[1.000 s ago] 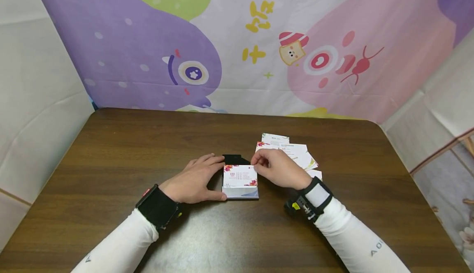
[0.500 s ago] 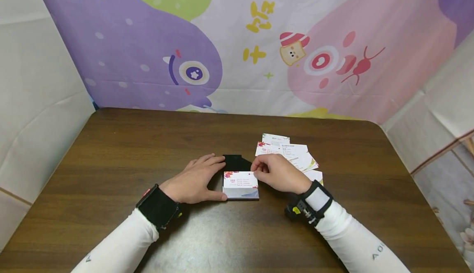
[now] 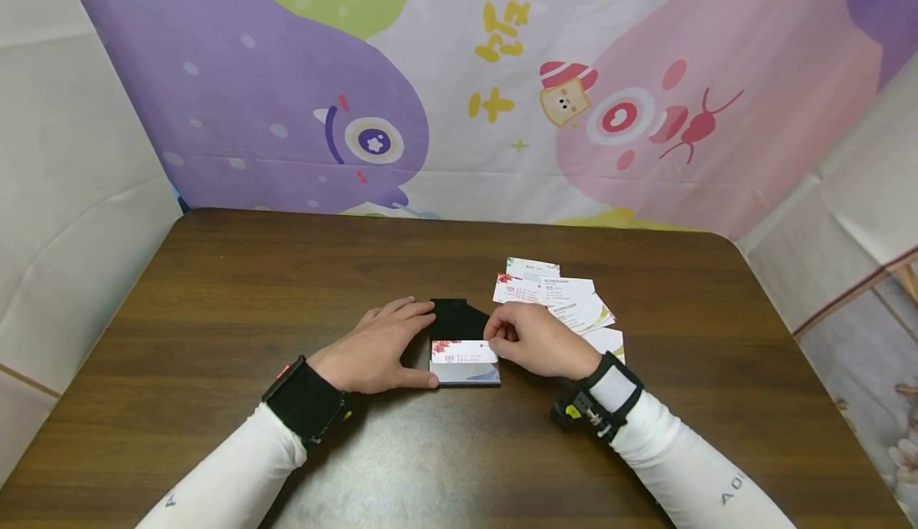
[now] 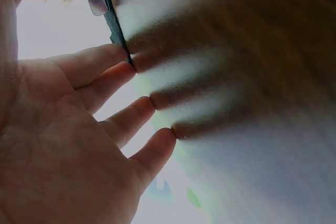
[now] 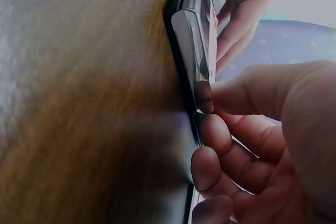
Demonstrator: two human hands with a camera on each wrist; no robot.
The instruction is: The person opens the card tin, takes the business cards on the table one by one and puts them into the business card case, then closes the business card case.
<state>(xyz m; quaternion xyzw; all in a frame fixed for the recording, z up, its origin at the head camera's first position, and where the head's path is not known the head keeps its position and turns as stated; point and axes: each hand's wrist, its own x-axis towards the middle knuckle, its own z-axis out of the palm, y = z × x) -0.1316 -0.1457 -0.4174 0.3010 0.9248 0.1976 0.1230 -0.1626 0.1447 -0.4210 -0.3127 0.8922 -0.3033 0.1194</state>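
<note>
A business card case [image 3: 466, 375] lies on the table, its black lid [image 3: 457, 319] folded back and its lower part silvery. A white business card [image 3: 464, 351] with red flowers lies partly inside the silvery part. My right hand [image 3: 541, 342] pinches the card's right edge; in the right wrist view, thumb and fingertips meet at the case's side [image 5: 186, 38]. My left hand [image 3: 376, 347] rests left of the case with fingers spread, touching its left side. The left wrist view shows those fingertips [image 4: 164, 137] on the tabletop, some against the case's black edge [image 4: 118, 30].
Several loose business cards [image 3: 570, 298] overlap on the table [image 3: 287, 274] behind and right of my right hand. One of them [image 3: 610, 343] is partly covered by that hand. A cartoon-printed cloth [image 3: 459, 178] hangs along the table's back edge.
My right hand has moved the card toward me, down into the silvery part of the case; less of it shows and more of the black lid is uncovered. My left hand has stayed put.
</note>
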